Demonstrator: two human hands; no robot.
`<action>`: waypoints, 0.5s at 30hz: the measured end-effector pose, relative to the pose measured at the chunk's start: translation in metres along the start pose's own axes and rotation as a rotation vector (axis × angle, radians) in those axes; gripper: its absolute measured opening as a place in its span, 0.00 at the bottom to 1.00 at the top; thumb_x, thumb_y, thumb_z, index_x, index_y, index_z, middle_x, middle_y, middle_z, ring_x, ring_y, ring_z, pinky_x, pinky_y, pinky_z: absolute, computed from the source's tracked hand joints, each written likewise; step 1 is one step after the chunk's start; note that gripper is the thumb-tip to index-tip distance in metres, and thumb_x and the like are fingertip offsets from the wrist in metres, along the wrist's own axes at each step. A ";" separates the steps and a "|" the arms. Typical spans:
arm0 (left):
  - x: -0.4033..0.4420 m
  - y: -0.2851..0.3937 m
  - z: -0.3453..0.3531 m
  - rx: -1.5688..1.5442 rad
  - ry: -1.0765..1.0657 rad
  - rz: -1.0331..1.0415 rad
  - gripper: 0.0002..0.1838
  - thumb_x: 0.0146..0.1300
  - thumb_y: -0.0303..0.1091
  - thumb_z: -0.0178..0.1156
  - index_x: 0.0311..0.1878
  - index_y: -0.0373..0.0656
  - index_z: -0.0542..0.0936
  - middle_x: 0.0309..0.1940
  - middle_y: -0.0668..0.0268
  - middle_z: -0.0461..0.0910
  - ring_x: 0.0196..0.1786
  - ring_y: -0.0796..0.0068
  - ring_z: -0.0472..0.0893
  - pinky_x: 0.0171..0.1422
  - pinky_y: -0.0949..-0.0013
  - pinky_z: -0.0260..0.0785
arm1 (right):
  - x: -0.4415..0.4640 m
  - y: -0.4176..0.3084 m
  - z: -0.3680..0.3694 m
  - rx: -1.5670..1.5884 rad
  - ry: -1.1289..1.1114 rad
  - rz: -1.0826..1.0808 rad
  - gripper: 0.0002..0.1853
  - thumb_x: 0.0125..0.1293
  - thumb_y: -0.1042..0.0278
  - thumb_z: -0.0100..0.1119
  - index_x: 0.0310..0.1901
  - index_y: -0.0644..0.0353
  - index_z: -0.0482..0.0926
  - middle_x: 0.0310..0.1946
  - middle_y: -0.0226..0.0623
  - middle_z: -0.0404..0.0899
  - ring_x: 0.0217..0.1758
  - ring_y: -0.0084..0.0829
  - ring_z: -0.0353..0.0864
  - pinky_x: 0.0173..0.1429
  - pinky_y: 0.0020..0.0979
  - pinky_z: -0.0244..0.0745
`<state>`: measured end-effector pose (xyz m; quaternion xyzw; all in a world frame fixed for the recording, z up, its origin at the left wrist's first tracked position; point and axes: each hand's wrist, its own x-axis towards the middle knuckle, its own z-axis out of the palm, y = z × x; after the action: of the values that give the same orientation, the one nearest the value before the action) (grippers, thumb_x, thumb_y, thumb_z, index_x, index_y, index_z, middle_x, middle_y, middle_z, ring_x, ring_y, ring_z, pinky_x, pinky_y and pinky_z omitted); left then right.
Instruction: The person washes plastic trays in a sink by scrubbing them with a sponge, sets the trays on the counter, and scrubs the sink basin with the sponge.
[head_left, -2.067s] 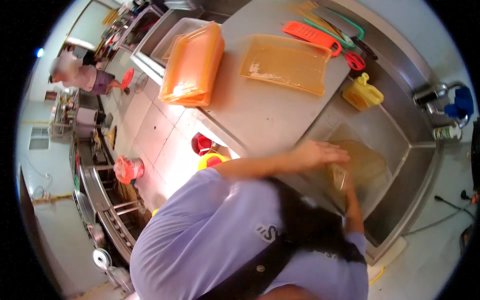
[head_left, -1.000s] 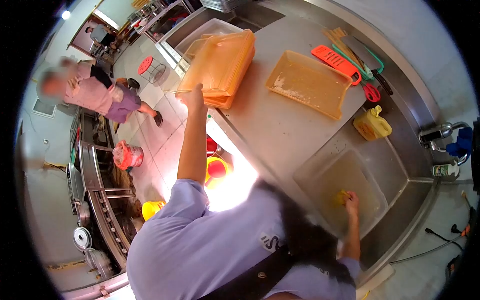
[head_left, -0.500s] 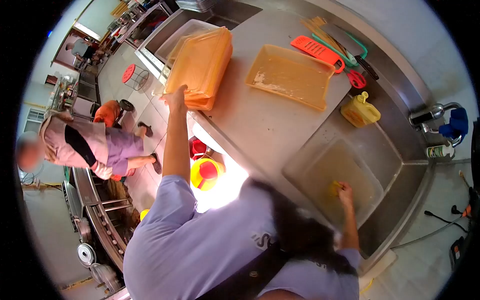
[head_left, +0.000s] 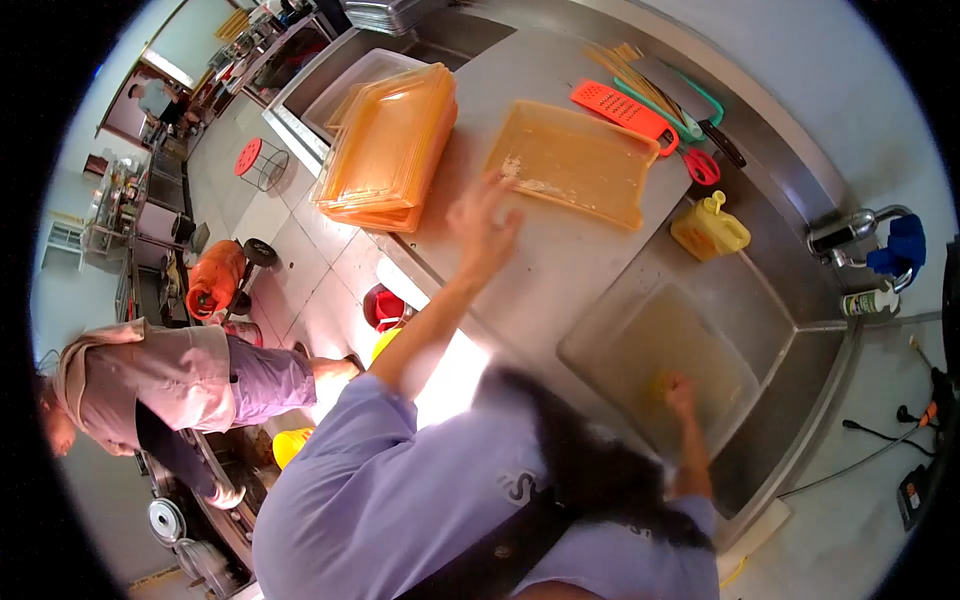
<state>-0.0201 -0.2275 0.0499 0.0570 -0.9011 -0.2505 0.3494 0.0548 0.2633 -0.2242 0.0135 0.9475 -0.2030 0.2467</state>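
My left hand (head_left: 486, 228) is over the steel counter with its fingers apart and nothing in it, near the lower left corner of an orange tray (head_left: 575, 160) that has whitish residue inside. A stack of orange containers (head_left: 385, 145) stands to its left. In the sink, my right hand (head_left: 680, 394) is closed at the cloudy water of a clear bin (head_left: 640, 335), on a blurred yellow sponge-like thing (head_left: 657, 386). A yellow jug (head_left: 710, 228) stands above the bin.
An orange grater (head_left: 622, 108), red-handled scissors (head_left: 701, 166) and a knife (head_left: 724, 144) lie at the counter's far edge. A faucet (head_left: 845, 232) is at the right. A person (head_left: 190, 385) is at the left near an orange gas cylinder (head_left: 215, 278); another person is far back.
My left hand has left the container stack and moved right toward the orange tray. My right hand remains in the bin. The nearer person has come closer and reaches down at the left.
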 end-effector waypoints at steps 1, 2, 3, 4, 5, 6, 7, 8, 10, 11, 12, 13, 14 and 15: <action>-0.002 0.010 0.011 0.056 -0.091 -0.014 0.22 0.52 0.31 0.60 0.53 0.41 0.72 0.50 0.53 0.73 0.54 0.55 0.72 0.58 0.59 0.63 | -0.014 -0.026 -0.015 0.029 -0.007 -0.050 0.18 0.59 0.56 0.51 0.43 0.60 0.77 0.40 0.47 0.79 0.43 0.47 0.77 0.46 0.41 0.71; 0.001 0.000 0.018 0.119 -0.125 -0.109 0.23 0.52 0.32 0.60 0.53 0.42 0.72 0.51 0.53 0.73 0.54 0.55 0.71 0.58 0.59 0.63 | -0.034 -0.056 -0.033 0.058 -0.014 -0.092 0.18 0.59 0.55 0.51 0.43 0.60 0.77 0.41 0.48 0.78 0.44 0.48 0.77 0.46 0.41 0.71; 0.009 -0.016 0.034 0.167 -0.179 -0.191 0.23 0.52 0.33 0.60 0.53 0.43 0.72 0.51 0.54 0.72 0.55 0.55 0.71 0.58 0.58 0.62 | -0.049 -0.064 -0.044 0.096 -0.016 -0.107 0.18 0.59 0.55 0.51 0.43 0.60 0.77 0.41 0.49 0.78 0.45 0.48 0.77 0.47 0.41 0.71; 0.014 -0.019 0.051 0.194 -0.267 -0.259 0.23 0.52 0.34 0.60 0.53 0.44 0.72 0.52 0.54 0.72 0.55 0.56 0.71 0.59 0.57 0.62 | -0.035 -0.030 -0.012 0.111 -0.083 -0.119 0.18 0.57 0.56 0.54 0.44 0.60 0.77 0.42 0.49 0.78 0.45 0.47 0.77 0.48 0.40 0.70; 0.018 -0.029 0.058 0.073 -0.236 -0.259 0.23 0.52 0.34 0.60 0.54 0.45 0.72 0.53 0.53 0.70 0.57 0.55 0.69 0.59 0.54 0.59 | -0.022 0.002 0.019 0.131 -0.149 -0.128 0.19 0.56 0.57 0.56 0.45 0.60 0.77 0.43 0.49 0.78 0.46 0.46 0.77 0.50 0.40 0.70; 0.016 -0.034 0.067 -0.048 -0.214 -0.263 0.24 0.52 0.35 0.60 0.55 0.47 0.71 0.55 0.53 0.68 0.59 0.53 0.66 0.60 0.50 0.56 | -0.028 0.012 0.020 0.020 -0.131 -0.091 0.19 0.55 0.58 0.56 0.45 0.59 0.77 0.43 0.48 0.78 0.46 0.45 0.77 0.50 0.40 0.70; 0.009 -0.029 0.073 -0.026 -0.240 -0.180 0.24 0.51 0.35 0.60 0.55 0.47 0.71 0.55 0.52 0.68 0.59 0.53 0.66 0.59 0.49 0.56 | -0.027 0.014 0.021 -0.093 -0.123 -0.078 0.18 0.55 0.59 0.57 0.46 0.59 0.77 0.43 0.48 0.78 0.46 0.44 0.77 0.50 0.39 0.70; 0.003 -0.028 0.072 0.011 -0.242 -0.101 0.25 0.51 0.35 0.60 0.55 0.47 0.71 0.55 0.52 0.68 0.59 0.53 0.66 0.59 0.48 0.57 | -0.040 0.013 0.003 -0.023 -0.144 0.024 0.19 0.56 0.62 0.55 0.48 0.61 0.75 0.44 0.46 0.77 0.46 0.41 0.76 0.51 0.38 0.70; -0.019 -0.013 0.061 0.120 -0.225 -0.051 0.25 0.49 0.33 0.59 0.54 0.47 0.72 0.55 0.51 0.69 0.59 0.52 0.66 0.58 0.47 0.57 | -0.054 -0.015 -0.050 0.108 -0.200 0.148 0.20 0.58 0.68 0.52 0.52 0.65 0.70 0.48 0.43 0.75 0.47 0.37 0.75 0.51 0.36 0.69; -0.033 -0.011 0.068 0.127 -0.248 -0.055 0.24 0.48 0.31 0.58 0.53 0.47 0.73 0.54 0.51 0.70 0.57 0.51 0.67 0.58 0.47 0.57 | -0.025 0.042 -0.013 0.261 -0.045 0.093 0.18 0.58 0.67 0.52 0.51 0.63 0.72 0.45 0.45 0.76 0.45 0.39 0.76 0.51 0.38 0.70; -0.046 -0.007 0.076 0.135 -0.271 -0.060 0.24 0.47 0.30 0.57 0.52 0.47 0.74 0.53 0.51 0.71 0.56 0.51 0.68 0.58 0.47 0.57 | 0.004 0.099 0.025 0.402 0.100 0.015 0.17 0.58 0.66 0.52 0.49 0.61 0.74 0.43 0.48 0.77 0.44 0.41 0.78 0.51 0.39 0.71; -0.061 -0.005 0.084 0.142 -0.294 -0.064 0.23 0.45 0.28 0.56 0.50 0.46 0.75 0.52 0.52 0.71 0.54 0.50 0.69 0.58 0.47 0.57 | -0.011 0.045 -0.014 0.506 -0.021 0.283 0.25 0.57 0.67 0.54 0.57 0.61 0.67 0.53 0.50 0.71 0.51 0.41 0.74 0.55 0.37 0.69; -0.059 0.011 0.075 0.143 -0.555 0.014 0.19 0.46 0.28 0.56 0.46 0.47 0.76 0.50 0.54 0.73 0.53 0.52 0.70 0.56 0.48 0.57 | 0.001 0.047 0.000 0.555 0.027 0.196 0.29 0.57 0.64 0.55 0.60 0.61 0.63 0.57 0.50 0.66 0.56 0.43 0.70 0.59 0.38 0.65; -0.067 0.020 0.084 -0.012 -0.228 0.189 0.14 0.49 0.29 0.56 0.41 0.45 0.76 0.47 0.52 0.73 0.50 0.55 0.71 0.55 0.49 0.58 | 0.014 0.060 0.014 0.601 0.074 0.118 0.33 0.57 0.62 0.56 0.63 0.61 0.58 0.61 0.51 0.61 0.61 0.44 0.65 0.63 0.38 0.60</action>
<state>-0.0233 -0.1571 -0.0333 -0.0591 -0.9348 -0.2264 0.2671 0.0569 0.3118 -0.2647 0.1480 0.8510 -0.4587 0.2084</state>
